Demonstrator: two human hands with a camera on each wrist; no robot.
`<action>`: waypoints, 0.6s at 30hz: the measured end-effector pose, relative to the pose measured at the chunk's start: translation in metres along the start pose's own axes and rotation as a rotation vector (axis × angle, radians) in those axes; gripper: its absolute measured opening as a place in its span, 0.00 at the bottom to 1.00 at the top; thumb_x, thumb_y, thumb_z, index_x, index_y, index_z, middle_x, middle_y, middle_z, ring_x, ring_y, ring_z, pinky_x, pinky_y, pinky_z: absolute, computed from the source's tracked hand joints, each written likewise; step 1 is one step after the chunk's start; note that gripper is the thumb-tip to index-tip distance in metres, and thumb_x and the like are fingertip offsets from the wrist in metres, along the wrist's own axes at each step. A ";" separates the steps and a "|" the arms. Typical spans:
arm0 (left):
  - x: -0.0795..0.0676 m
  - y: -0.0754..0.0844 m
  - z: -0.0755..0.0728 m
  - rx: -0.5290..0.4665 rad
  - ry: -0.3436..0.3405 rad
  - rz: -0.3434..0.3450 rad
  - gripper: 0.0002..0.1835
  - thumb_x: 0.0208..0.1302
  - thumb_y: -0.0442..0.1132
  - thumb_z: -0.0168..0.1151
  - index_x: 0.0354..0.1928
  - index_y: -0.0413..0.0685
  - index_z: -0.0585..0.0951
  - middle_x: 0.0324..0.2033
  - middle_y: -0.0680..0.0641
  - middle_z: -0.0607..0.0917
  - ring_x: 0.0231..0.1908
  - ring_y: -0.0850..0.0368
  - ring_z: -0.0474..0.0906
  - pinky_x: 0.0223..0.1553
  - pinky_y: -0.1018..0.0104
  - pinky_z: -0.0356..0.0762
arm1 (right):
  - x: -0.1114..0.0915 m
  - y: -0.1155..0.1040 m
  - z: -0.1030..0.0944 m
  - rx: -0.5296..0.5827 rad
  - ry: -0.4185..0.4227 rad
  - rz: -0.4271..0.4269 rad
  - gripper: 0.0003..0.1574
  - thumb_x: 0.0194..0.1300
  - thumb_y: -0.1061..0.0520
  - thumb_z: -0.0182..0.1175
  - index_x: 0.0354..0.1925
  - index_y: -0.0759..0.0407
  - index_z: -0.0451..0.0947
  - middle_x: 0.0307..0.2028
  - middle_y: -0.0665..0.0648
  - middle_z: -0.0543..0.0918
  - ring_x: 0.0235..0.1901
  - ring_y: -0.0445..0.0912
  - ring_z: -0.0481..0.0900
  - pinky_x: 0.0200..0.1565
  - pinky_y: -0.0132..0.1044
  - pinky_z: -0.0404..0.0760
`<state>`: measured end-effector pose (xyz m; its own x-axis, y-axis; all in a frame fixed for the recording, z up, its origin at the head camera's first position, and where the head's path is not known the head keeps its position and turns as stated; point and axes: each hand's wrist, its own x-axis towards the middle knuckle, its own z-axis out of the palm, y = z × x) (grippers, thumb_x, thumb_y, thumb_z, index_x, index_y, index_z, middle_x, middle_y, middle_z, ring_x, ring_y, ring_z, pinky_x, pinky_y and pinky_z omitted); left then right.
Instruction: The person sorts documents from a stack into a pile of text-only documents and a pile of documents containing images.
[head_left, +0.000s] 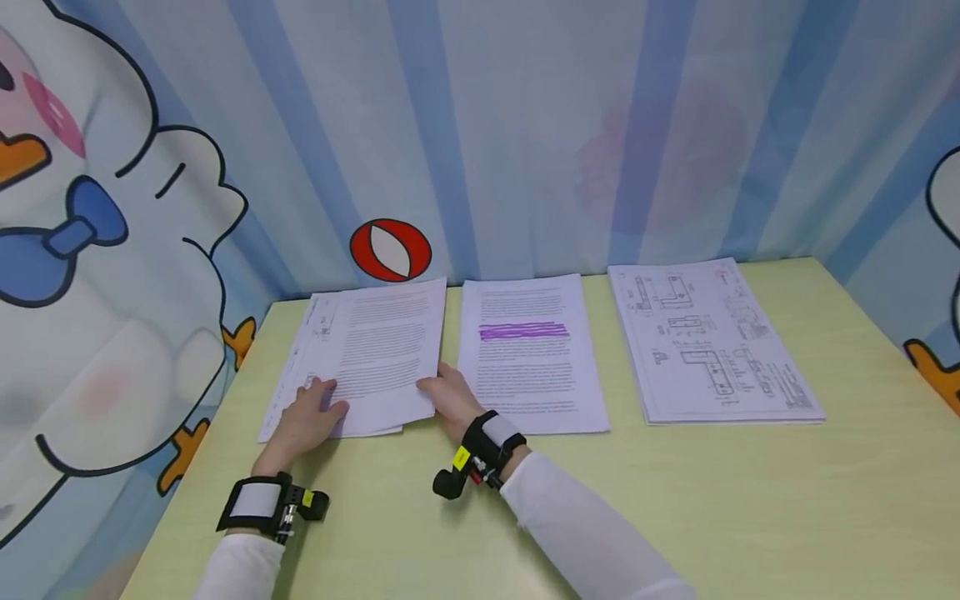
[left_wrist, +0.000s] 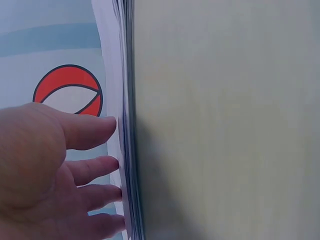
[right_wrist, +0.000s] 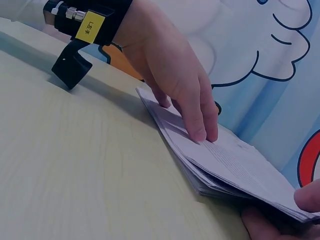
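Observation:
My left hand [head_left: 306,417] rests on the lower left part of the left paper stack [head_left: 386,333], its fingertips touching the top sheets. In the left wrist view the left hand [left_wrist: 55,175] has its fingers spread and fairly straight against the paper [left_wrist: 125,125]. At that stack's lower right corner my right hand [head_left: 453,402] pinches printed sheets. The right wrist view shows its thumb [right_wrist: 309,197] above the raised corner and fingers [right_wrist: 260,225] underneath. The upper sheets sit askew over a sheet with line drawings.
Right of the hands lies a middle stack [head_left: 536,367] with purple highlighter lines, its left edge near the right hand. Farther right is a stack of technical drawings [head_left: 712,350]. All lie on a pale wooden table [head_left: 675,500] against a striped cartoon curtain [head_left: 525,142].

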<state>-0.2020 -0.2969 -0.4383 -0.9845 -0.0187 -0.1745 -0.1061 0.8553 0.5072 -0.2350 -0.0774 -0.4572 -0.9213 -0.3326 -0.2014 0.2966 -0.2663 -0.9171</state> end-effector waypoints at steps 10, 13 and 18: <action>0.003 0.008 0.006 -0.081 0.002 -0.039 0.33 0.67 0.49 0.45 0.68 0.39 0.52 0.68 0.32 0.47 0.66 0.33 0.36 0.62 0.34 0.40 | -0.005 -0.002 -0.003 -0.080 0.133 -0.073 0.32 0.52 0.72 0.42 0.58 0.64 0.66 0.49 0.64 0.77 0.41 0.50 0.75 0.38 0.38 0.76; 0.006 0.010 0.007 -0.119 0.031 -0.045 0.35 0.68 0.50 0.44 0.69 0.39 0.48 0.68 0.32 0.49 0.66 0.36 0.42 0.63 0.40 0.46 | -0.005 -0.004 -0.008 -0.067 0.153 -0.091 0.32 0.54 0.70 0.43 0.59 0.62 0.66 0.49 0.63 0.77 0.41 0.50 0.76 0.39 0.40 0.76; 0.010 0.015 0.006 -0.270 0.138 -0.085 0.38 0.68 0.53 0.42 0.70 0.43 0.40 0.68 0.33 0.48 0.66 0.38 0.46 0.63 0.42 0.50 | -0.008 -0.013 -0.018 -0.048 0.154 -0.104 0.27 0.61 0.65 0.46 0.60 0.59 0.66 0.50 0.61 0.77 0.44 0.49 0.75 0.43 0.40 0.76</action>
<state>-0.2130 -0.2810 -0.4374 -0.9782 -0.1703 -0.1192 -0.2041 0.6792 0.7050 -0.2361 -0.0552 -0.4494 -0.9751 -0.1621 -0.1515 0.1887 -0.2471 -0.9504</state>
